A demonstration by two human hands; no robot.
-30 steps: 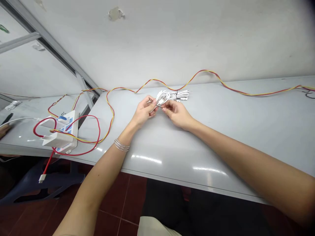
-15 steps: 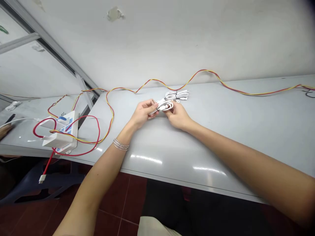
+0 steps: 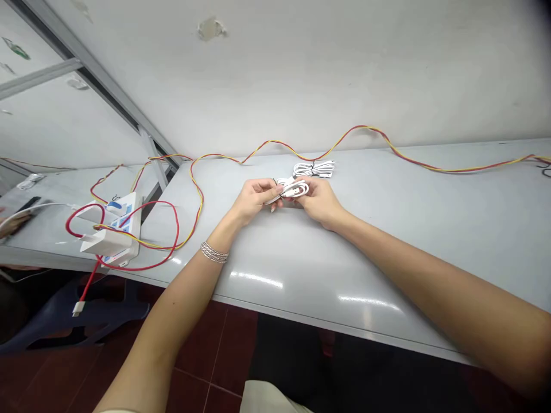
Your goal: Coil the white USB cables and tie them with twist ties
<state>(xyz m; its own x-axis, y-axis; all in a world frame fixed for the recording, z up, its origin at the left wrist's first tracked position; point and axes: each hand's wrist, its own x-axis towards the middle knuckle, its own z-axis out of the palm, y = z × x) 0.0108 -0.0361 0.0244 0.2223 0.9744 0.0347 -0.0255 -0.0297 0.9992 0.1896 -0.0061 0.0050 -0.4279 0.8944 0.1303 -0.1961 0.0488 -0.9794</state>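
Observation:
A coiled white USB cable (image 3: 296, 189), bound with a dark tie, is held just above the table between both hands. My left hand (image 3: 255, 198) pinches its left end between thumb and fingers, with a silver bracelet on that wrist. My right hand (image 3: 321, 201) is closed at the coil's right side; its fingertips are partly hidden behind the cable. Just behind the hands, a second bundle of white cable (image 3: 314, 168) with a black tie lies on the grey table (image 3: 387, 229).
At the left, a white power strip (image 3: 129, 229) carries plugged-in chargers and a red cable (image 3: 177, 223) looping over the table. A red-and-yellow twisted wire (image 3: 269, 142) runs along the wall. Another person's hand (image 3: 12, 223) holds a dark phone at far left; a blue stool (image 3: 86, 321) stands below.
The view has shifted slightly, so the scene sits a little to the right. Both hands still hold the white cable, its coil turned slightly. More of the other person's hand and phone shows.

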